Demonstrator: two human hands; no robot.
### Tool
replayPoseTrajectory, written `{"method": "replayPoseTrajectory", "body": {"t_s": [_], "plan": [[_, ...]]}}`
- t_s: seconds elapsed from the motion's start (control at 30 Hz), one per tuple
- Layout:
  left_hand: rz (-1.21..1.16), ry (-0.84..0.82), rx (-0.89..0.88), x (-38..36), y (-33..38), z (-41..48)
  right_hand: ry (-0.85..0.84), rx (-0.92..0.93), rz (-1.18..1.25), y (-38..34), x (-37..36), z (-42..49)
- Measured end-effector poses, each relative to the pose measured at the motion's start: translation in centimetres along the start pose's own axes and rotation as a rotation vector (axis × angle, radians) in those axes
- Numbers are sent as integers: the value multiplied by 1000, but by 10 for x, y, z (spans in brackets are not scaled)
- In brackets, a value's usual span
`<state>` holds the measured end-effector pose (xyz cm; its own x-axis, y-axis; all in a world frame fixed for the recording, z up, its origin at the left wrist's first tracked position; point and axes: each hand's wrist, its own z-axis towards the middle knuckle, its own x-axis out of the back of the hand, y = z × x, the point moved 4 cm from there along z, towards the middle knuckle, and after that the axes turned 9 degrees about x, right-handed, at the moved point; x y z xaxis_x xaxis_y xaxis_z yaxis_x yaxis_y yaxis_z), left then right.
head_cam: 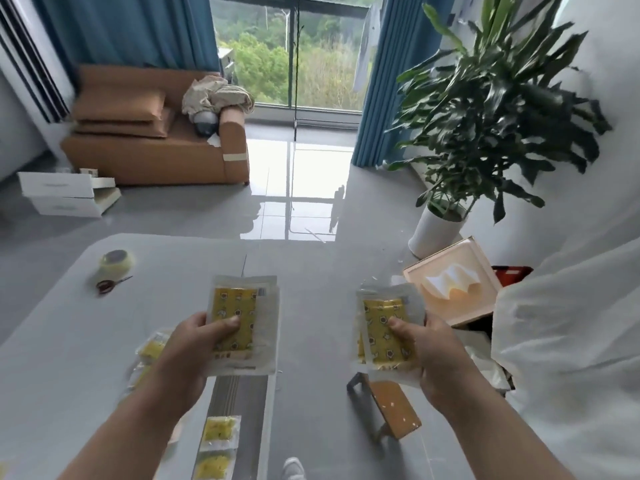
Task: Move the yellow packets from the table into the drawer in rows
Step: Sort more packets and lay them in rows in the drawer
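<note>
Grey table [69, 341] is being looked down on. A clear-sleeved yellow packet [242, 323] with small printed figures is being gripped by the left hand [194, 351], a matching packet [386, 332] by the right hand [429, 355]. More packets [218, 445] are lying in the open drawer [254, 407] nearest; others [150, 351] are lying left.

Daylit window [294, 53], blue curtains [121, 29], tan sofa [156, 147], glossy grey floor [294, 188].

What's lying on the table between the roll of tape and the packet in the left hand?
In the head view, a small pair of scissors lies just near of the tape roll; the rest of the table up to the held packet is bare.
</note>
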<state>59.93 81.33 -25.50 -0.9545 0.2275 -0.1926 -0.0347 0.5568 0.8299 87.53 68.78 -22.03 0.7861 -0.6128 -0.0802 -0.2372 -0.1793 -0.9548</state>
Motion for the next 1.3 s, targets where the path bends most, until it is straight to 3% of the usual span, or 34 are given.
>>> {"method": "replayPoseTrajectory", "body": {"t_s": [0.23,0.47,0.77,1.03,1.3], "plan": [[-80,141,14,14,42,85,-209,-21,-174,-38,-77,126],[-241,370,-9,69,74,110,-426,-76,-291,-36,-189,203],[-540,831,-59,144,68,81,-864,-110,-448,-19,-359,239],[-828,1235,-80,126,40,68,-1275,-146,-557,7,-456,269],[-950,1436,-102,77,14,79,-1537,-204,-708,53,-481,264]]}}
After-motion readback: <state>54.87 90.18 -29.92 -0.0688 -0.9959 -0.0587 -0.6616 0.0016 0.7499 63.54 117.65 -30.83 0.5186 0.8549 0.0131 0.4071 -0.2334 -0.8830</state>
